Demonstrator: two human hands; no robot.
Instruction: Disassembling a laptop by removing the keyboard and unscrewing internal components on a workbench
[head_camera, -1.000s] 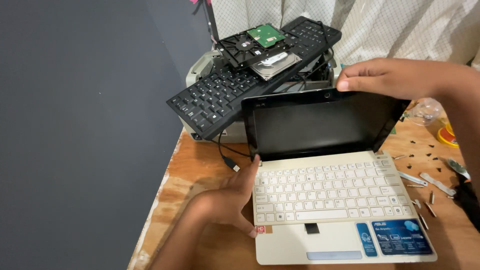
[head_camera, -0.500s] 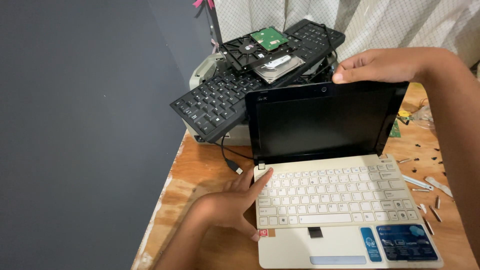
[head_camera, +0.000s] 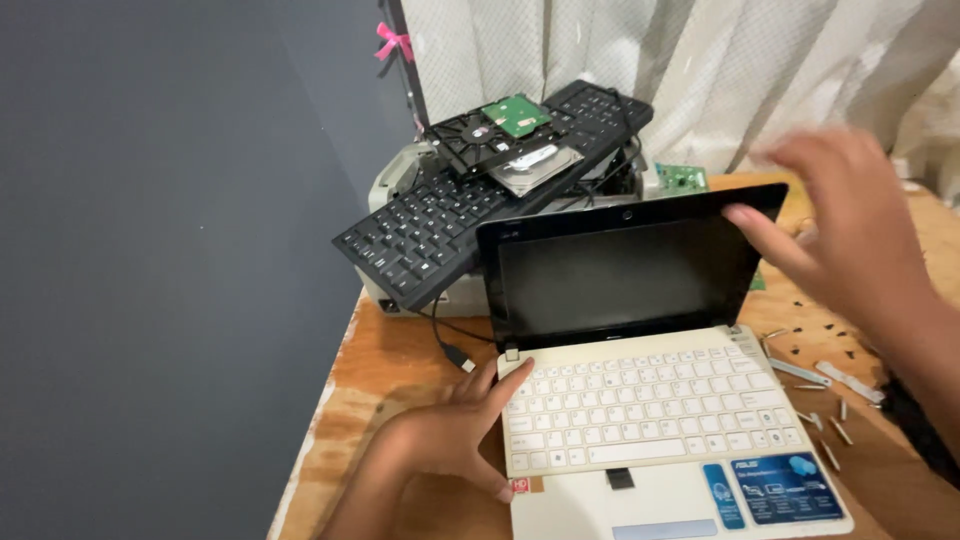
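Behind the small white laptop, a black keyboard lay tilted across a pale grey machine, carrying a bare hard drive and a green circuit board. Loose screws and metal strips were scattered on the wooden table to the right. The laptop stood open at the table's front. The left hand gripped the base's left edge, thumb under. The right hand hovered blurred at the screen's upper right corner, fingers spread, grasping nothing.
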